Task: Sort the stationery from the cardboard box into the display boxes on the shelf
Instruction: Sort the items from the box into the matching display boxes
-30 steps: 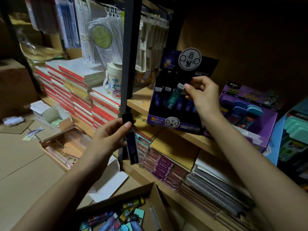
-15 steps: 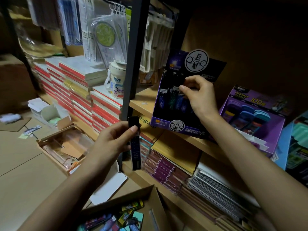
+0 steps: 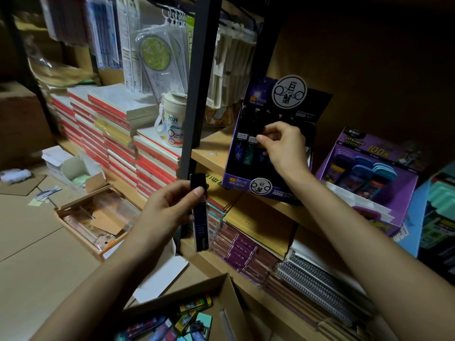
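Two bare forearms reaching in from the near edge, no sleeves, watch, rings or bracelets visible. Left hand [image 3: 170, 210] and right hand [image 3: 283, 147] ungloved, with short, plain, unpainted nails.

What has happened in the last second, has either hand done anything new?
The right hand pushed the teal packet it pinched down into the dark display box, among the other packets. The left hand goes on holding its dark slim packet upright, unmoved.

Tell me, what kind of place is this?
Probably a stationery shop's stockroom: stacked notebooks, hanging ruler packs and display boxes fill the shelves, with a cardboard box of stock below.
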A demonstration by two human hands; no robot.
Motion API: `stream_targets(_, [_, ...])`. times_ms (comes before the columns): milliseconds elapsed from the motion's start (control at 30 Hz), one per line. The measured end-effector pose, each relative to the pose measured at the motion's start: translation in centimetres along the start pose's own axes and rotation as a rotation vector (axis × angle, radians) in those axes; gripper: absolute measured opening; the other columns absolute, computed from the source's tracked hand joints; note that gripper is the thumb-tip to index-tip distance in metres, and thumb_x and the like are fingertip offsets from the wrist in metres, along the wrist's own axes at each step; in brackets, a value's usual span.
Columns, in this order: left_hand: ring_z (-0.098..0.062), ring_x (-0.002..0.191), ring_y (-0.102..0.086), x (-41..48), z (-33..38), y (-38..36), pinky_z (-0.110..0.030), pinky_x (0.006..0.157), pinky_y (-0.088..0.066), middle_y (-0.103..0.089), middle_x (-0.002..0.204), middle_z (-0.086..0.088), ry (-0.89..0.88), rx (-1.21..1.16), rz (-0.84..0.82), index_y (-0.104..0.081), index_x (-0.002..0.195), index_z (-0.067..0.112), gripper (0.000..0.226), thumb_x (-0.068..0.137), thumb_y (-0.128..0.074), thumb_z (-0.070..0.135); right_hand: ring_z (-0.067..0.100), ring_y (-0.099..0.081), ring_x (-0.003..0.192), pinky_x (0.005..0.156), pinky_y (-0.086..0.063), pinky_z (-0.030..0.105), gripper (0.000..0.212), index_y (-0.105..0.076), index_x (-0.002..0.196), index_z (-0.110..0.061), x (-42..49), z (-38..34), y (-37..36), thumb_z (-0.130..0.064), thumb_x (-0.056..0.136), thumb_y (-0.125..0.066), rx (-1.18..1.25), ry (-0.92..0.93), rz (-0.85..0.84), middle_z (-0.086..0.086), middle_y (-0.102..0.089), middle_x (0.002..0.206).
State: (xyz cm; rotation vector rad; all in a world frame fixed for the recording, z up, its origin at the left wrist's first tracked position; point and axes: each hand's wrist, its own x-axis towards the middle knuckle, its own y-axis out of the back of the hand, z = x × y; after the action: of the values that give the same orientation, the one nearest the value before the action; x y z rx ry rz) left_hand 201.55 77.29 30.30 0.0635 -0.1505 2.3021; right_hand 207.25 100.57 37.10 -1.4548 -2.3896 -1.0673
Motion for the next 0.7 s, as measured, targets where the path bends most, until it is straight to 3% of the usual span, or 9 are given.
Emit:
stream_targets(100, [-0.012, 0.093, -0.067, 0.0, 0.0, -0.2, -0.033, 0.077, -0.056, -0.071, 0.098, 0.001, -0.009, 0.006, -0.008, -0.068, 0.103, 0.018, 0.028, 0.084, -0.055, 0.033, 0.02, -0.066, 0.085, 0.072, -0.055, 0.028, 0.01, -0.065, 0.095, -0.013, 0.1, -0.4, 0.3, -0.017, 0.086, -0.067, -0.054, -0.059, -0.04, 0.006, -0.066, 0.087])
stream_targets(200, [-0.013, 0.092, -0.068, 0.1, 0.2, -0.4, -0.035, 0.076, -0.056, -0.071, 0.099, 0.0, -0.011, 0.009, -0.016, -0.066, 0.106, 0.019, 0.029, 0.081, -0.058, 0.032, 0.012, -0.061, 0.083, 0.064, -0.042, 0.009, 0.016, -0.065, 0.101, -0.012, -1.9, -1.2, 1.5, -0.021, 0.089, -0.063, -0.189, -0.007, -0.051, 0.0, -0.064, 0.089])
stream_targets(267, [-0.014, 0.088, -0.068, 0.1, 0.3, -0.6, -0.033, 0.072, -0.056, -0.071, 0.095, 0.0, -0.017, -0.003, -0.015, -0.065, 0.103, 0.017, 0.029, 0.078, -0.061, 0.032, 0.011, -0.062, 0.083, 0.069, -0.046, 0.012, 0.014, -0.064, 0.102, -0.015, -4.4, -1.8, 2.2, -0.021, 0.091, -0.059, -0.098, 0.009, -0.131, -0.003, -0.064, 0.089])
stream_targets(333, [-0.012, 0.084, -0.069, 0.1, 0.4, -0.9, -0.025, 0.065, -0.056, -0.072, 0.089, 0.002, -0.023, -0.024, -0.014, -0.063, 0.098, 0.015, 0.029, 0.074, -0.063, 0.031, 0.012, -0.066, 0.084, 0.073, -0.051, 0.022, 0.01, -0.064, 0.098, -0.018, -7.2, -2.6, 2.6, -0.021, 0.092, -0.057, 0.12, -0.049, -0.343, 0.0, -0.067, 0.091])
stream_targets(433, [-0.008, 0.082, -0.068, 0.1, 0.5, -1.5, -0.021, 0.062, -0.053, -0.072, 0.089, 0.003, -0.035, -0.013, -0.028, -0.062, 0.097, 0.014, 0.027, 0.074, -0.064, 0.029, 0.009, -0.065, 0.086, 0.07, -0.051, 0.019, 0.012, -0.065, 0.098, -0.019, -10.1, -3.3, 2.6, -0.022, 0.092, -0.056, 0.33, -0.125, -0.543, 0.002, -0.068, 0.095])
stream_targets(567, [-0.007, 0.079, -0.067, -0.1, 0.6, -2.7, -0.017, 0.06, -0.051, -0.07, 0.09, 0.0, -0.064, -0.022, -0.049, -0.063, 0.094, 0.014, 0.022, 0.075, -0.064, 0.025, -0.002, -0.061, 0.08, 0.068, -0.048, 0.014, 0.01, -0.065, 0.098, -0.02, -11.2, -3.3, 2.5, -0.016, 0.091, -0.059, 0.383, -0.137, -0.562, -0.004, -0.065, 0.09])
stream_targets(700, [-0.009, 0.084, -0.068, -0.1, 0.5, -3.8, -0.017, 0.062, -0.052, -0.069, 0.096, -0.005, -0.086, -0.017, -0.054, -0.062, 0.098, 0.012, 0.03, 0.073, -0.064, 0.028, 0.001, -0.061, 0.08, 0.072, -0.049, 0.018, 0.011, -0.065, 0.099, -0.019, -10.8, -2.9, 3.2, -0.015, 0.091, -0.058, 0.307, -0.08, -0.535, -0.002, -0.064, 0.09])
